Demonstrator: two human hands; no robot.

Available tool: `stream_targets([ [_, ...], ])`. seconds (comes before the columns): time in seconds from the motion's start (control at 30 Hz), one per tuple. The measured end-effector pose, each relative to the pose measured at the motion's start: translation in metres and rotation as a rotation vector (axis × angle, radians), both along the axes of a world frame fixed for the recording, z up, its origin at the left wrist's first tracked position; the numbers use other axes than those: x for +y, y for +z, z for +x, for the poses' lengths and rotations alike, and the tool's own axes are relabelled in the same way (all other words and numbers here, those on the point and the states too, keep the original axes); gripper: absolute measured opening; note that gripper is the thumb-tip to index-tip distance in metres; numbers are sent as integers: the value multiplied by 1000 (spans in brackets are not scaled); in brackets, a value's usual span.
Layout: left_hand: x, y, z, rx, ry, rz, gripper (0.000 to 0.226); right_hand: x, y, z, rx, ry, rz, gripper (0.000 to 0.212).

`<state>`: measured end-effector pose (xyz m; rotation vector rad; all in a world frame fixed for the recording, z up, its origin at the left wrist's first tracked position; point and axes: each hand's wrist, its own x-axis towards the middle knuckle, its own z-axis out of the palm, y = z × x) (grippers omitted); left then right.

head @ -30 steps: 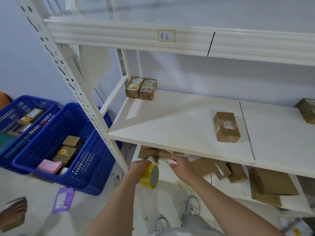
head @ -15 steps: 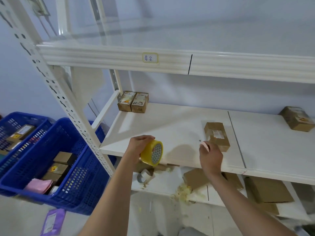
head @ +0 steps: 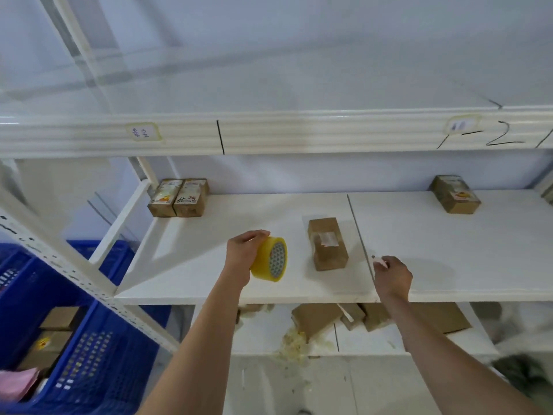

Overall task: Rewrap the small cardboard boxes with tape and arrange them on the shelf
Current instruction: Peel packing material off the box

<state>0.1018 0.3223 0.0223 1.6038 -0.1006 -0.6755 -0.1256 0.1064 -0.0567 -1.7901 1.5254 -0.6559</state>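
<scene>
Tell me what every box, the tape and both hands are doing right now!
Tape roll: held up over the shelf.
Left hand: grips the roll.
Right hand: pinches a small pale piece.
Middle box: lying flat on the shelf, untouched.
Two boxes: side by side at the back left.
Far right box: lying alone.
Blue basket: holding boxes.

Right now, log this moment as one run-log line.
left hand: grips tape roll | right hand: pinches tape end | cardboard box: lying between hands on middle shelf | step: taping not yet begun
</scene>
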Motion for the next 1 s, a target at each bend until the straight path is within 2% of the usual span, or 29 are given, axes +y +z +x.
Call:
stream_targets([
  [0.23, -38, 4, -13, -1, 35, 11, 8, -52, -17, -22, 97, -15, 114, 18],
  [0.4, -45, 6, -15, -7, 42, 56, 10, -69, -28, -30, 354, -5, 96, 27],
  [0.5, -42, 8, -16, 6, 43, 50, 9, -66, -18, -21, 471, -65, -7, 31],
  [0.57, -39, 10, -17, 21, 29, 45, 12, -55, 2, 1, 382, -66, -142, 36],
  [0.63, -37, 10, -17, 48, 19, 42, 17, -35, 34, 34, 124, 28, -206, 29],
  [0.73, -33, 8, -17, 65, 2, 30, 18, 5, 82, 84, -170, 325, -106, 26],
  [0.83, -27, 7, -14, 55, -19, 4, 17, 46, 107, 122, -46, 694, 29, 35],
  [0.9, -19, 7, -9, 41, -26, 14, 15, 63, 108, 141, 22, 769, 124, 42],
  [1.0, -4, 9, 3, 16, -44, 22, 16, 80, 103, 158, 23, 790, 135, 22],
])
